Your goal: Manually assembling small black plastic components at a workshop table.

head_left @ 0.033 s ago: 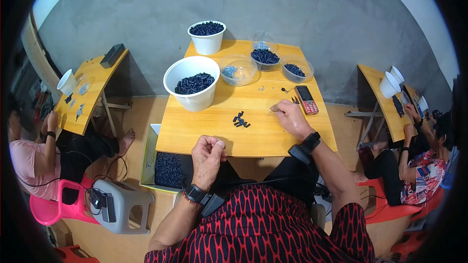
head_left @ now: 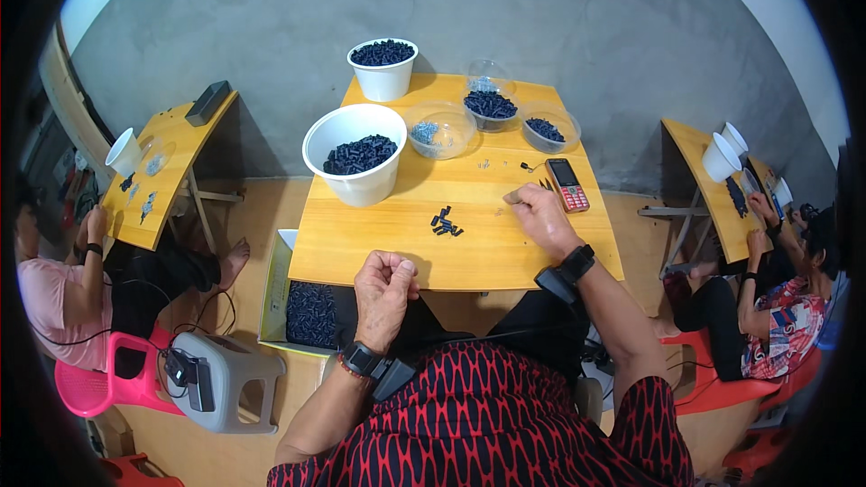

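Note:
My left hand (head_left: 385, 291) is at the front edge of the wooden table (head_left: 361, 248), its thumb pressed against curled fingers; whatever it pinches is hidden. Over the table's right part, my right hand (head_left: 543, 218) has its fingers drawn together, and anything between them is too small to make out. Tiny pale pieces (head_left: 499, 211) lie just left of its fingertips. Between the hands is a loose pile of short black tubular pieces (head_left: 445, 222). A red and black keypad phone (head_left: 567, 186) rests beyond my right hand, with small dark pointed tools (head_left: 546, 185) beside it.
White buckets of black pieces (head_left: 354, 182) (head_left: 382, 81) stand on the left side. Clear bowls hold small metal parts (head_left: 465, 140) and black pieces (head_left: 566, 137) (head_left: 495, 123). A box of black pieces (head_left: 278, 307) sits below left. People work at side tables (head_left: 194, 135) (head_left: 690, 149).
My right hand has shifted very slightly to the right, away from the tiny pale pieces. The left hand stays where it was.

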### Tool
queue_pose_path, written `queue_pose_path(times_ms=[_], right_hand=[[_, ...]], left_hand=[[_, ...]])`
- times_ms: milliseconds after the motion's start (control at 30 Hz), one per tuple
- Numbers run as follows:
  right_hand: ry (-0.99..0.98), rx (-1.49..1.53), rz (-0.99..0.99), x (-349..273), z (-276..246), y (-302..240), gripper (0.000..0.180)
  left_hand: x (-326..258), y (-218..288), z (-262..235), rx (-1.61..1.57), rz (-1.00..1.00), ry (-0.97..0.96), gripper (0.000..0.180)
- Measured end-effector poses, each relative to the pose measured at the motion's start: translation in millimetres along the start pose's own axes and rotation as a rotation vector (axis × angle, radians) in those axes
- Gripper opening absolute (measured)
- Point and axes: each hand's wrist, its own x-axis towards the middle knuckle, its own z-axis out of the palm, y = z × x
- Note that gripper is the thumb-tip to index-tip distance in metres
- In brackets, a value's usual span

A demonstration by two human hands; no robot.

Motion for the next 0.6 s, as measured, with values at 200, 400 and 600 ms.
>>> queue_pose_path(times_ms=[200, 400, 600], right_hand=[[0.051, 0.087, 0.133, -3.3, -2.0, 2.9, 0.014], [-0.031, 0.035, 0.077, -8.7, -3.9, 0.5, 0.014], [-0.096, -0.121, -0.042, -17.8, -9.2, 0.1, 0.015]], left_hand=[[-2.2, 2.0, 1.4, 0.007, -0.008, 0.025, 0.013], [-0.8, -0.5, 0.7, 0.032, -0.009, 0.017, 0.013], [0.2, -3.2, 1.1, 0.041, 0.007, 0.011, 0.012]])
